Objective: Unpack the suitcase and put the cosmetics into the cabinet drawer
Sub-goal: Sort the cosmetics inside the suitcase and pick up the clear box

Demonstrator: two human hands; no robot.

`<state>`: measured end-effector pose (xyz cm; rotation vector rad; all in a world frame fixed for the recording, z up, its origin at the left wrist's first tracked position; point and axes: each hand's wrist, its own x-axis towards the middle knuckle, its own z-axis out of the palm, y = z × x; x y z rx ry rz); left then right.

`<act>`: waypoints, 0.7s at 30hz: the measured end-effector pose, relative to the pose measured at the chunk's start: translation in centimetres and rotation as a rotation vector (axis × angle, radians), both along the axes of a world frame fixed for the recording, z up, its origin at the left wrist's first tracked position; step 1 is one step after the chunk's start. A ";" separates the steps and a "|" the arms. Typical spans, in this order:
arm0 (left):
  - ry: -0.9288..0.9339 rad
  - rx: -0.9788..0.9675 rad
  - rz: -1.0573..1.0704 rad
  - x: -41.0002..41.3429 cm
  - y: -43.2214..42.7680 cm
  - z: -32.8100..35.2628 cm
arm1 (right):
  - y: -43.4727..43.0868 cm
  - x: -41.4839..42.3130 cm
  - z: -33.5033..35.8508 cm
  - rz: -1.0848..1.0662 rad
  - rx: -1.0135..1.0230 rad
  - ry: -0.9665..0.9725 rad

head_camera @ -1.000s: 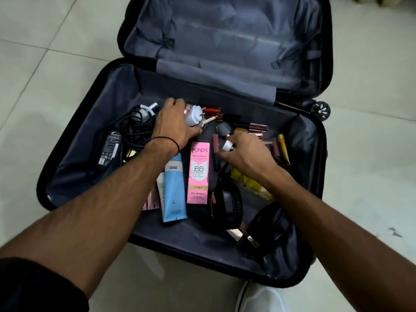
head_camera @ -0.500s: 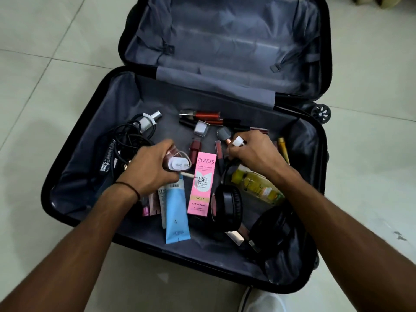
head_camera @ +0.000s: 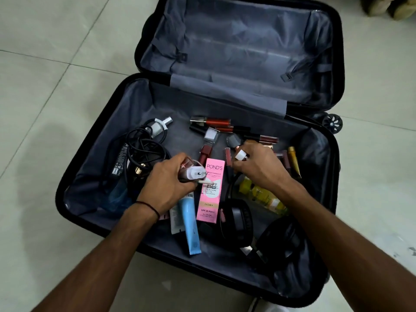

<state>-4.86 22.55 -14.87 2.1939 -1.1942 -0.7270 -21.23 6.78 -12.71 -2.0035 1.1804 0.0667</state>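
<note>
We saw the suitcase (head_camera: 94,158) lying open on the floor. The left hand (head_camera: 166,188), just left of the pink Pond's box (head_camera: 210,190), gripped a bundle of small cosmetics (head_camera: 191,173). The right hand (head_camera: 258,167), just right of that box, pinched a white-capped item (head_camera: 240,154). Lipsticks (head_camera: 213,122) lay beyond the box.
</note>
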 end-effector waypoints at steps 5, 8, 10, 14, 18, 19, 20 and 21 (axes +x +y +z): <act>0.006 -0.021 0.167 -1.4 -1.5 -0.1 | -1.5 0.6 0.1 -0.082 -0.101 -0.120; -0.057 -0.008 0.233 -1.9 -2.3 0.4 | -2.9 1.2 -0.6 0.068 -0.334 -0.044; -0.086 0.007 0.294 -1.7 -2.7 0.7 | -3.6 1.7 -1.5 0.189 -0.358 0.072; -0.174 -0.015 0.343 -0.4 -3.8 0.9 | -3.7 2.3 -3.1 0.282 -0.249 0.152; -0.244 -0.133 0.291 0.7 -5.9 1.7 | -2.3 1.4 -3.2 0.262 -0.269 0.100; -0.239 -0.165 0.240 0.8 -6.7 2.1 | -1.8 1.1 -3.2 0.265 -0.293 0.081; -0.222 -0.178 0.170 1.0 -7.5 2.3 | -1.4 0.8 -3.1 0.273 -0.315 0.068; -0.216 -0.156 0.084 1.2 -8.4 2.3 | -1.0 0.5 -3.1 0.277 -0.332 0.059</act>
